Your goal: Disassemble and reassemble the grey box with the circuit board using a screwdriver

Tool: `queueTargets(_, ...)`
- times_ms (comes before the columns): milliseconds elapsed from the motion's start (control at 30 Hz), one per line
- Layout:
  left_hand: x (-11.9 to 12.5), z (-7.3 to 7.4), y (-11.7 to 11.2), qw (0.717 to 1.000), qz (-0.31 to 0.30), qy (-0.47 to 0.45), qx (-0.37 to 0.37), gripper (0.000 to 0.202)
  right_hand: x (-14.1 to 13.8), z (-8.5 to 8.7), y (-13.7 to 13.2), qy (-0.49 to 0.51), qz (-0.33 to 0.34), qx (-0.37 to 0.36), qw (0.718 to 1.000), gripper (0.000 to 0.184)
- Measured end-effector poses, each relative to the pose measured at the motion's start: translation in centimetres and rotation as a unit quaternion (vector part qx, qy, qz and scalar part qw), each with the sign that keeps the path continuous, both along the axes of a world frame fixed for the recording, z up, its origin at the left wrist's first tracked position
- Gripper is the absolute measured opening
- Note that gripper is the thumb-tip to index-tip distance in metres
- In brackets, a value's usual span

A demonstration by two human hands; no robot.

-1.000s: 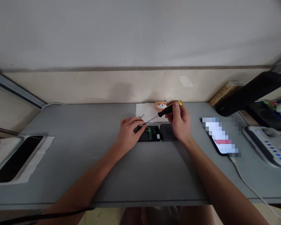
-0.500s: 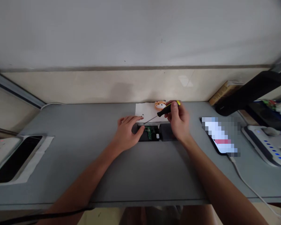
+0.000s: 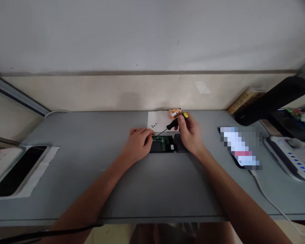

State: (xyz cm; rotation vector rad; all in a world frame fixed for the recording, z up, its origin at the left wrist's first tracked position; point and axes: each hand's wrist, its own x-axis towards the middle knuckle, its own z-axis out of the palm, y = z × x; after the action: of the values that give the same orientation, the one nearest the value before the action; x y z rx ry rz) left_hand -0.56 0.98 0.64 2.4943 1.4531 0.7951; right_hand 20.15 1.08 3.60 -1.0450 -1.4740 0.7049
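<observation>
My right hand (image 3: 190, 134) grips a screwdriver (image 3: 173, 124) with a black handle and a yellow end. Its thin shaft slants down to the left, and the tip is at the upper left of a green circuit board (image 3: 163, 143). That board sits in an opened black case (image 3: 157, 147) lying flat on the table. Curled fingers of my left hand (image 3: 139, 142) hold the case's left end, which they partly hide. A dark block (image 3: 180, 144) adjoins the case on the right, partly behind my right hand. Several tiny dark screws (image 3: 154, 125) lie on white paper (image 3: 159, 117) behind.
An orange-and-white animal-face item (image 3: 174, 114) rests on the paper. To the right are a lit phone (image 3: 237, 147) with a white cable (image 3: 261, 191), a power strip (image 3: 289, 159) and a black cylinder-like object (image 3: 271, 101). A dark-screened phone (image 3: 19, 171) lies far left.
The screwdriver and my right hand have moved slightly left and down, the tip now at the board. My left fingers have curled in, and the thumb has drawn back, uncovering more screws and board.
</observation>
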Motion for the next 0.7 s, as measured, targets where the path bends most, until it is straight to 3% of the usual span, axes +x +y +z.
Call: queueTargets(700,-0.22,-0.29,0.39,0.999,-0.039,-0.019,-0.009,0.027,-0.5,-0.16,-0.15,-0.04,-0.017,0.004,0.999,0.042)
